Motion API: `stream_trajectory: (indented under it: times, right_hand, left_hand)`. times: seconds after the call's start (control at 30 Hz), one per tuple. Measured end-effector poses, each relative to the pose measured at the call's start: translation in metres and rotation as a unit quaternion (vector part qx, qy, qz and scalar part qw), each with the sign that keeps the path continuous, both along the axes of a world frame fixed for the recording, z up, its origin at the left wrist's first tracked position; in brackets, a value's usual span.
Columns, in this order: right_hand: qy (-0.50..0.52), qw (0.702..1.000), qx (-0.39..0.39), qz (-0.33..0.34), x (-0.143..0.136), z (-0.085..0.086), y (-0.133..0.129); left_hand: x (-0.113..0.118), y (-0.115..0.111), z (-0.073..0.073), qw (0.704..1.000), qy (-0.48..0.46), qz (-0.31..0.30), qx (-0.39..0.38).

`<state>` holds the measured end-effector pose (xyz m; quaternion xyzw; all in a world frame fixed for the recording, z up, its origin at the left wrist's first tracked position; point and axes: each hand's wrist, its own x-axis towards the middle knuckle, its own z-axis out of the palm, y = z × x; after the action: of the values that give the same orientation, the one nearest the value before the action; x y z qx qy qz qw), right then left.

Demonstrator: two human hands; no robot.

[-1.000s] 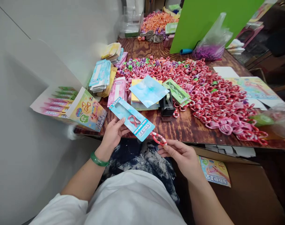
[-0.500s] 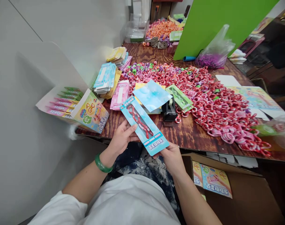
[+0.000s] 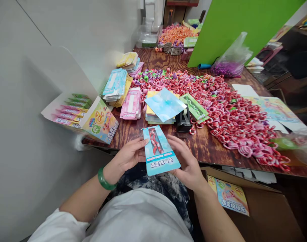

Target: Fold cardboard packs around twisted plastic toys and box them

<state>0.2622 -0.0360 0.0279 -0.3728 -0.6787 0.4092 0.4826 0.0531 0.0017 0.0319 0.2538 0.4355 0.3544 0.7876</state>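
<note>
Over the table's front edge, my left hand (image 3: 129, 154) grips a light blue toy box (image 3: 160, 167) by its left side, thumb on the front. Through the window of the box shows a red-and-white twisted chain toy (image 3: 155, 141). My right hand (image 3: 187, 163) is beside the box's right edge, fingers apart and curved around it, the thumb near its lower corner. Just beyond lie a stack of cards with a blue sheet (image 3: 165, 105) on top, a black tape dispenser (image 3: 184, 122) and a green toy box (image 3: 195, 108).
Red-and-white chain toys (image 3: 224, 111) are heaped across the wooden table (image 3: 133, 129). An open display carton (image 3: 100, 121) with packed boxes stands left, near stacked cards (image 3: 115, 82). A cardboard box (image 3: 266, 208) sits below the right edge. A green panel (image 3: 241, 20) rises behind.
The blue toy box has turned more upright in view and tilted away, lower over the table edge. My right hand has moved from its bottom corner up along its right side, with the fingers opened.
</note>
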Motion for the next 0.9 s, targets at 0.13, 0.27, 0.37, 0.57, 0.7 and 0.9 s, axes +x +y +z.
stream_trajectory:
  times: [0.13, 0.27, 0.37, 0.57, 0.7, 0.9]
  right_hand:
    - [-0.064, 0.99, 0.115, -0.059, 0.006, 0.019, 0.01]
    - [-0.077, 0.988, 0.073, -0.11, 0.004, 0.018, 0.028]
    - [-0.061, 0.994, 0.02, -0.092, -0.002, 0.002, 0.037]
    - [0.053, 0.978, 0.075, -0.187, -0.011, -0.037, 0.038]
    - [0.031, 0.97, 0.111, -0.213, -0.007, -0.047, 0.041]
    - [0.075, 0.977, 0.106, -0.171, -0.001, -0.045, 0.05]
  left_hand:
    - [-0.014, 0.001, 0.002, 0.983, 0.144, -0.061, 0.099]
    - [-0.028, 0.016, 0.006, 0.848, 0.367, -0.036, 0.381]
    - [-0.027, 0.03, 0.006, 0.81, 0.297, -0.103, 0.495]
    - [-0.003, 0.051, 0.0, 0.878, 0.202, -0.054, 0.43]
    - [0.008, 0.055, -0.011, 0.901, 0.157, 0.008, 0.404]
    - [0.003, 0.062, -0.03, 0.829, 0.21, 0.034, 0.518]
